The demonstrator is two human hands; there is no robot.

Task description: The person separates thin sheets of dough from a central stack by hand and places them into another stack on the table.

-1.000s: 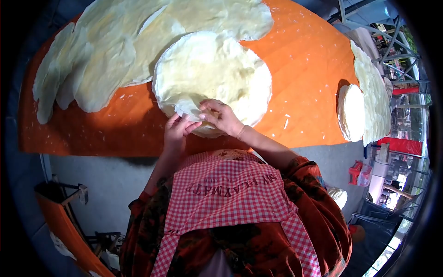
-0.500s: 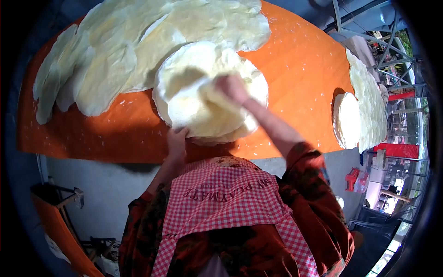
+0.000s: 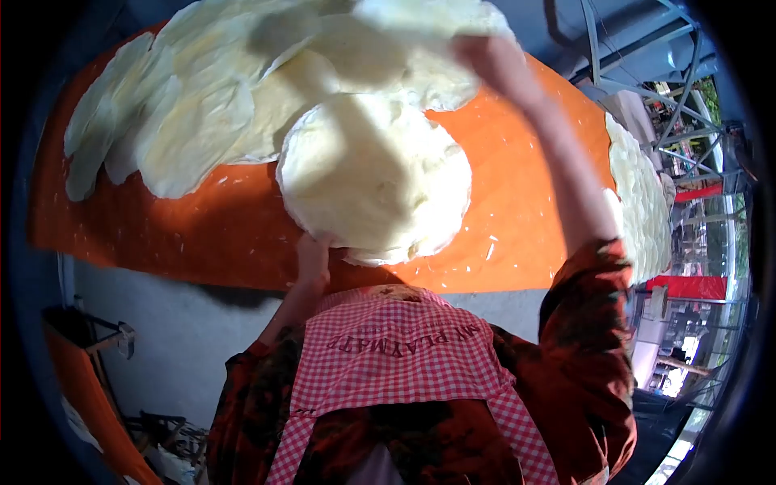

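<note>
A stack of round, thin, pale sheets (image 3: 376,178) lies on the orange table covering (image 3: 517,202), in front of me. At its lower left edge is my left hand (image 3: 313,257), with its fingertips partly hidden at the rim. My right hand (image 3: 487,61) is raised toward the far side of the table, blurred by motion. A pale blurred shape (image 3: 420,40) extends left from its fingers, over the overlapping pale sheets (image 3: 210,89) spread across the back left.
More pale sheets (image 3: 643,202) lie along the table's right end. Metal framing (image 3: 638,65) stands beyond it. A red and white checked apron (image 3: 396,356) covers my front. Another orange surface (image 3: 89,396) is at the lower left.
My right hand has moved from above the round stack up and away to the far side. The folded sheet over the stack is gone from there. My left hand has barely moved.
</note>
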